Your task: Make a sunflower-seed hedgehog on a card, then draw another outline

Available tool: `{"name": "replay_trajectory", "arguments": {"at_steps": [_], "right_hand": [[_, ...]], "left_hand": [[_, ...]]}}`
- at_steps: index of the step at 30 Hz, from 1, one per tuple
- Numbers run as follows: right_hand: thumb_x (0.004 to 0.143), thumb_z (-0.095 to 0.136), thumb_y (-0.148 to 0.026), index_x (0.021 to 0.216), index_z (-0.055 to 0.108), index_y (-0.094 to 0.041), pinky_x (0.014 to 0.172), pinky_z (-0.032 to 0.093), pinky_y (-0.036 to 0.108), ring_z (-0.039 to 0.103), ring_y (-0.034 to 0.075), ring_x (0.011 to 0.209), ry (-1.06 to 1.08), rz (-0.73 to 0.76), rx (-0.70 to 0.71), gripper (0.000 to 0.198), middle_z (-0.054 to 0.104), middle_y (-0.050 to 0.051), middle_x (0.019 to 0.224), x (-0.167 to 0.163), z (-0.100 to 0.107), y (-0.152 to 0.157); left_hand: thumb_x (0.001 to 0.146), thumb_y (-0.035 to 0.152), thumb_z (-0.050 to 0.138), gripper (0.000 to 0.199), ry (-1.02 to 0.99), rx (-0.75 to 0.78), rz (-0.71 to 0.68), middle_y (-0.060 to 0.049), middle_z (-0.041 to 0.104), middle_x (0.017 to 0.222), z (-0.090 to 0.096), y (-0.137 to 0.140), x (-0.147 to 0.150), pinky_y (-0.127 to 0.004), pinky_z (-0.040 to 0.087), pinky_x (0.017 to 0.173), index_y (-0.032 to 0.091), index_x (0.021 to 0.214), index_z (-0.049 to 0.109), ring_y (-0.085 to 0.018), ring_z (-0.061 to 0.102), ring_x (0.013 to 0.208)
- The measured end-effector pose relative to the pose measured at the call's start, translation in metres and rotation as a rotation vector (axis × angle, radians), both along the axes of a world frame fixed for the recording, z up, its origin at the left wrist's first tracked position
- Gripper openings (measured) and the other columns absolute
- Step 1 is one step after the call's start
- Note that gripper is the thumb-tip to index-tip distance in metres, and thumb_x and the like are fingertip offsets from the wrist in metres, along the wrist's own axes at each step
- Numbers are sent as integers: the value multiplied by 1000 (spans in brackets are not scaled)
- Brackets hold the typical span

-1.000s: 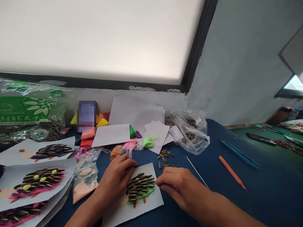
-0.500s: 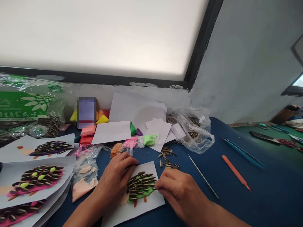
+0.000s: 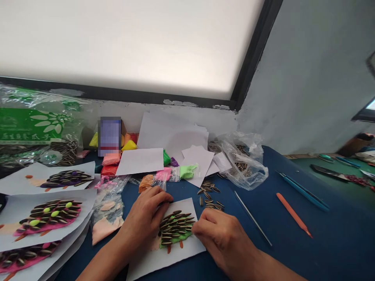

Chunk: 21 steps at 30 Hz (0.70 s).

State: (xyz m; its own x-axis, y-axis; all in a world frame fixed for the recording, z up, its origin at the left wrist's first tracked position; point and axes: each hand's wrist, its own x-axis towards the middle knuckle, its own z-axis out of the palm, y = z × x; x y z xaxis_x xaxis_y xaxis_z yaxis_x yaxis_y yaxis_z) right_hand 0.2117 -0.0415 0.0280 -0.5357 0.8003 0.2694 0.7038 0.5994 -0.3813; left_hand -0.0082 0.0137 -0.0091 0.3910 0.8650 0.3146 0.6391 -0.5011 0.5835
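A white card [image 3: 187, 255] lies on the blue table with a hedgehog shape of green clay [image 3: 185, 236] on it. Overlapping striped sunflower seeds [image 3: 175, 224] cover most of the clay, above two small brown clay feet. My left hand [image 3: 148, 216] rests over the card's left side, fingers stretched forward and holding it down; it partly hides the pale clay face. At the clay's right end, my right hand [image 3: 218, 236] has thumb and forefinger pinched on a sunflower seed, mostly hidden by the fingers. Loose seeds [image 3: 208, 191] lie just beyond that hand.
Finished-looking hedgehog cards [image 3: 17, 203] are stacked at left, beside a bag of pale clay [image 3: 107, 230]. Behind are coloured clay packets [image 3: 187, 171], a phone [image 3: 109, 134] and an open seed bag [image 3: 249, 171]. A metal tool [image 3: 253, 218], an orange tool [image 3: 293, 214] and blue tweezers [image 3: 304, 191] lie right.
The view has shifted slightly, moving everything a little to the right in the picture. Both hands keep nearly the same places on the card, the right still pinching at the clay's right end.
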Motion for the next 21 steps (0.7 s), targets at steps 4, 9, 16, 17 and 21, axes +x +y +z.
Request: {"name": "replay_trajectory", "arguments": {"at_steps": [4, 9, 16, 17, 21], "right_hand": [[90, 47, -10, 72, 61, -18, 55, 34, 21, 50, 11, 61, -13, 2, 16, 24, 54, 1, 70, 0, -3, 2], [87, 47, -7, 72, 61, -18, 53, 32, 20, 49, 11, 60, -30, 7, 64, 23, 53, 1, 69, 1, -7, 2], [82, 49, -2, 71, 58, -17, 53, 29, 21, 49, 11, 60, -79, 10, 95, 21, 54, 1, 69, -2, -7, 2], [82, 49, -2, 70, 58, -17, 53, 29, 21, 49, 11, 60, -84, 8, 101, 21, 53, 1, 69, -3, -7, 2], [80, 48, -1, 68, 55, -17, 52, 28, 21, 47, 11, 58, -98, 2, 125, 21, 52, 0, 67, -5, -8, 2]], "left_hand": [[91, 24, 42, 23, -10, 11, 1, -5, 62, 88, 0, 0, 0, -34, 47, 73, 22, 88, 65, -20, 58, 81], [91, 24, 42, 23, -6, 14, -3, -5, 62, 88, -2, 1, 0, -34, 46, 73, 22, 88, 65, -21, 58, 82], [91, 23, 41, 23, -6, 34, 4, -5, 62, 88, -4, 1, 1, -33, 45, 72, 22, 88, 64, -21, 58, 82], [91, 23, 41, 23, -4, 27, 1, -5, 61, 88, -4, 1, 1, -34, 45, 72, 22, 88, 64, -21, 58, 83], [91, 21, 42, 22, -10, 5, -7, -5, 61, 88, -4, 2, 1, -34, 45, 74, 22, 88, 64, -21, 58, 83]]}}
